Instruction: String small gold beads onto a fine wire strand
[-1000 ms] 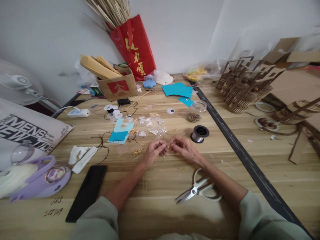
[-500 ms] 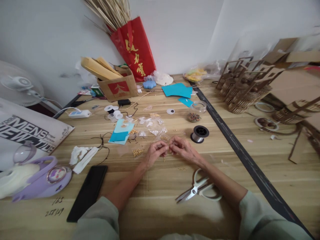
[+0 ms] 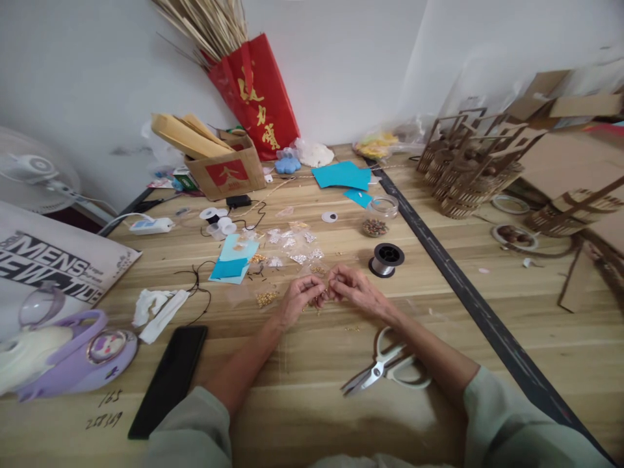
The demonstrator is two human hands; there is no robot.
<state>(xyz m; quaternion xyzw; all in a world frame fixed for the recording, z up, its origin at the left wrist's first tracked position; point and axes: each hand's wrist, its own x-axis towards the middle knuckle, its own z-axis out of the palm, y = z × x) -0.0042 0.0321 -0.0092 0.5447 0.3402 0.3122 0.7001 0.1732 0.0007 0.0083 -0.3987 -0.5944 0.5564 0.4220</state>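
Observation:
My left hand point(image 3: 303, 298) and my right hand point(image 3: 351, 287) meet over the table with thumbs and fingertips pinched together. Between the fingertips is something tiny with gold specks, too small to make out fully. Small gold beads point(image 3: 318, 312) show just below my left fingers. A faint clear line point(image 3: 285, 357) runs near my left forearm. Left of that hand lies a heap of gold beads point(image 3: 267, 298), and a few more gold pieces point(image 3: 351, 329) lie below my right hand. Scissors point(image 3: 377, 370) with pale handles rest half open by my right forearm.
Beyond my hands are small bags of silver pieces point(image 3: 292, 242), blue cards point(image 3: 234, 260), a spool of clear line point(image 3: 386, 260) and a jar of coloured beads point(image 3: 375, 226). A black phone point(image 3: 168, 380) lies left; woven baskets point(image 3: 468, 175) stand right.
Both hands stay pinched together in nearly the same place, with slight finger movement. The gold beads below the left fingers have shifted a little. The whole view has moved slightly.

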